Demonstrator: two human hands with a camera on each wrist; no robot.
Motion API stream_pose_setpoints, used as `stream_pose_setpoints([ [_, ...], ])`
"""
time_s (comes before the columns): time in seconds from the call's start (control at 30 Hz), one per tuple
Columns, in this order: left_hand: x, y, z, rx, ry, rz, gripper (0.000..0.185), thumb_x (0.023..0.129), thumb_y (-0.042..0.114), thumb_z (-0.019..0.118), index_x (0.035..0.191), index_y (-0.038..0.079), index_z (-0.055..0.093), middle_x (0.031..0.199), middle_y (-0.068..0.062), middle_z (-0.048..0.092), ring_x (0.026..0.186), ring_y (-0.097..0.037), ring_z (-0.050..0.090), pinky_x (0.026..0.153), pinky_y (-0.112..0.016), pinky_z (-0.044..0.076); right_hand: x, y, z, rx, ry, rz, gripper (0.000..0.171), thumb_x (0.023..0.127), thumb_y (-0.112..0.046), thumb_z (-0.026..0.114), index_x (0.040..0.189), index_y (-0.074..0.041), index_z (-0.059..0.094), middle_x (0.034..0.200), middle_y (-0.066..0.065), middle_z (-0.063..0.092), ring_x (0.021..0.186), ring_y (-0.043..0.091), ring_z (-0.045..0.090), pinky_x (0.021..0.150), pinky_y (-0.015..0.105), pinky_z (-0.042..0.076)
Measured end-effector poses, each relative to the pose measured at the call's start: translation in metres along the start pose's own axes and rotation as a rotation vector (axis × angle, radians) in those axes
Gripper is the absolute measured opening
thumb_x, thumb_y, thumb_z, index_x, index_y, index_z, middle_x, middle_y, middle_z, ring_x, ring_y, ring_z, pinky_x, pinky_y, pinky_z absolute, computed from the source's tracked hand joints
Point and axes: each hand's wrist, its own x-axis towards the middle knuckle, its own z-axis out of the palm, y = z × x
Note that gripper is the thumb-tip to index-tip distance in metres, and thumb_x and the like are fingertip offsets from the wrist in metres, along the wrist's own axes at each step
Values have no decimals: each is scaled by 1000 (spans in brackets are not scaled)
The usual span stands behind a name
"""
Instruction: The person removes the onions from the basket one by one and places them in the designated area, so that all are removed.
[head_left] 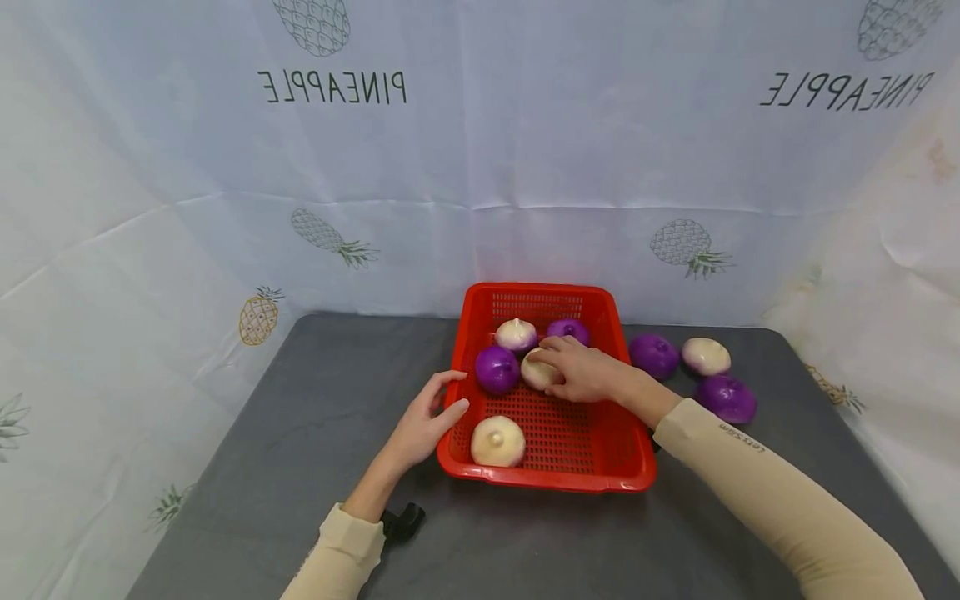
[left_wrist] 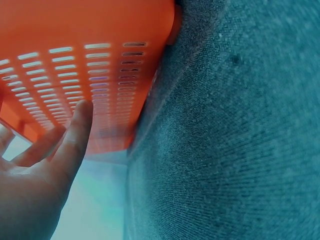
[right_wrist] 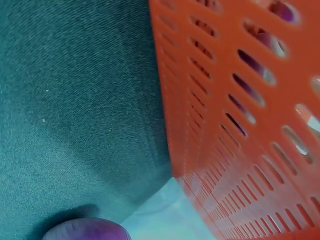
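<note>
Presently: five onions in the basket, three on the table outside it. Right hand apparently curled round a white onion; left hand spread open against the basket's wall.

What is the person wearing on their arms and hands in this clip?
Both hands are bare: left hand, right hand. Each arm has a long, close-fitting beige sleeve, left sleeve and right sleeve. The right sleeve has small dark lettering near the cuff, too small to read. A black device sits under the left wrist.
</note>
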Motion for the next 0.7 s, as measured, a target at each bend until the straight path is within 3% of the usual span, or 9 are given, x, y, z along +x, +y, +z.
stream_pose_setpoints([
  [0.3,0,-2,1,-14,-8,21,50,102,18,61,147,4,42,138,-26,52,117,-43,58,87,-42,59,-1,0,5,49,43,8,52,86,-22,82,133,-16,60,122,13,49,102,28,53,84,42,56],
  [0.7,0,-1,1,-16,1,15,52,102,17,62,147,3,41,141,-27,50,119,-46,56,91,-48,57,-19,-13,-9,108,31,25,53,81,-24,85,129,-20,62,131,7,53,113,25,52,92,44,57],
])
